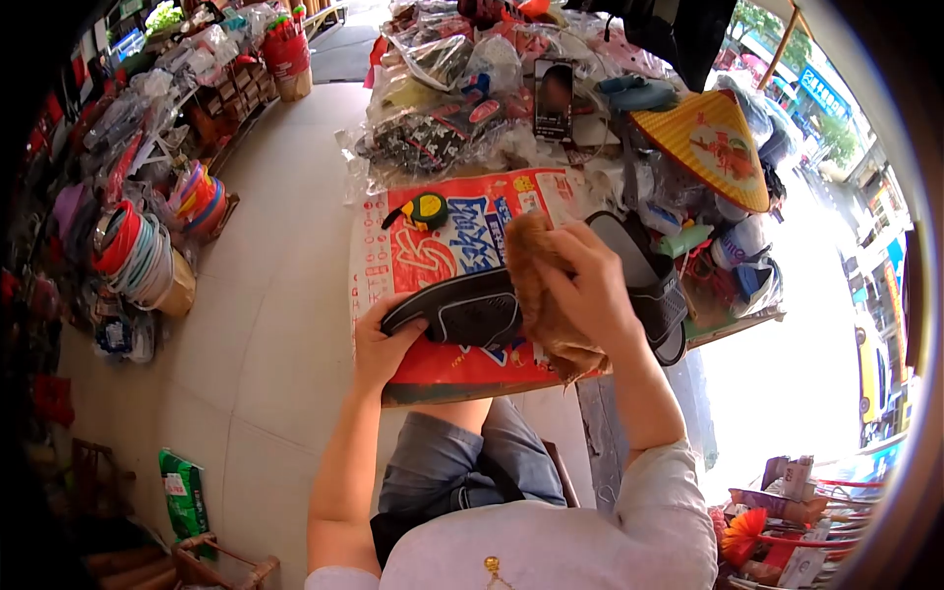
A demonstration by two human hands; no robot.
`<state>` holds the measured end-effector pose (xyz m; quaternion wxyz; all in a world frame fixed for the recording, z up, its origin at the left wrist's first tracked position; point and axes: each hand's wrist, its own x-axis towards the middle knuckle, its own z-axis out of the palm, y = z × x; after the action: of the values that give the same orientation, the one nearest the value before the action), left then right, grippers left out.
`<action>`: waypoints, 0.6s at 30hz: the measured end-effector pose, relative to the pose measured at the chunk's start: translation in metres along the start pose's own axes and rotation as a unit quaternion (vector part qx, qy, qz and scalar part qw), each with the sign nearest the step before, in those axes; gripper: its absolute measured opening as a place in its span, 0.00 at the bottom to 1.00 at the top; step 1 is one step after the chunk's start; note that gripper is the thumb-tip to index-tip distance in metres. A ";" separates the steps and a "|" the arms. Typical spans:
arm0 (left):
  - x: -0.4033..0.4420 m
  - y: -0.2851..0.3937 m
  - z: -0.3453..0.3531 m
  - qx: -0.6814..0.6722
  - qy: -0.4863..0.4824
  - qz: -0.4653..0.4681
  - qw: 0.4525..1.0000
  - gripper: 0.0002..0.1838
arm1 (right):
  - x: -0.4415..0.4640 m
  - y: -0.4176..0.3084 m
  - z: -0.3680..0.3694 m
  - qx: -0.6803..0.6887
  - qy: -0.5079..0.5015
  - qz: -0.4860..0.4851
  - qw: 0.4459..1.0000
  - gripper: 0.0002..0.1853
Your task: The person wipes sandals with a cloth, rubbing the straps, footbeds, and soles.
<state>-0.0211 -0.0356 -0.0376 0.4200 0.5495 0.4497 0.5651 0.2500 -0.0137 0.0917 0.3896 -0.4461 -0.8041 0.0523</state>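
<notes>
My left hand (pixel 385 339) grips one end of a black slipper (pixel 467 310) with grey outlines, thumb on the near side. My right hand (pixel 588 280) is closed on a brown cloth (pixel 536 285), which lies against the slipper and covers part of it. Just right of the cloth is a second black slipper (pixel 629 251) with a grey insole, partly hidden by my right hand and forearm. Under them, a red printed sheet (pixel 393 256) covers the near part of the table. A yellow and black tape measure (pixel 426 211) sits on the sheet.
Plastic-wrapped goods (pixel 423 138) are piled at the back of the table, with a lit phone (pixel 553 98) propped among them. A yellow conical hat (pixel 703 147) and a green bottle (pixel 685 240) are at the right. Stacked basins (pixel 138 261) stand on the left floor.
</notes>
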 end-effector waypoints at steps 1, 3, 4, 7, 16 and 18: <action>0.000 0.001 0.000 -0.004 0.000 0.003 1.000 0.17 | -0.001 -0.002 0.009 -0.026 -0.064 0.027 0.997 0.13; 0.001 0.004 0.001 -0.016 0.003 0.008 1.000 0.17 | -0.010 0.029 0.019 -0.032 -0.024 0.044 0.998 0.12; 0.001 0.002 0.002 -0.018 0.003 0.006 1.000 0.17 | -0.013 0.041 0.016 -0.042 0.016 0.054 0.998 0.11; 0.000 -0.003 0.001 -0.030 -0.009 0.029 0.999 0.16 | -0.024 0.060 -0.014 -0.136 0.014 0.131 0.982 0.09; 0.002 -0.001 -0.002 -0.018 -0.010 -0.015 1.000 0.16 | -0.017 0.028 0.006 -0.058 0.002 0.018 0.998 0.09; 0.001 0.000 0.001 -0.030 -0.006 0.005 1.000 0.16 | -0.025 0.055 0.008 -0.053 0.032 0.074 0.995 0.08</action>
<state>-0.0203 -0.0344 -0.0371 0.4358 0.5427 0.4272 0.5772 0.2890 0.0025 0.0483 0.3860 -0.5256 -0.7578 0.0240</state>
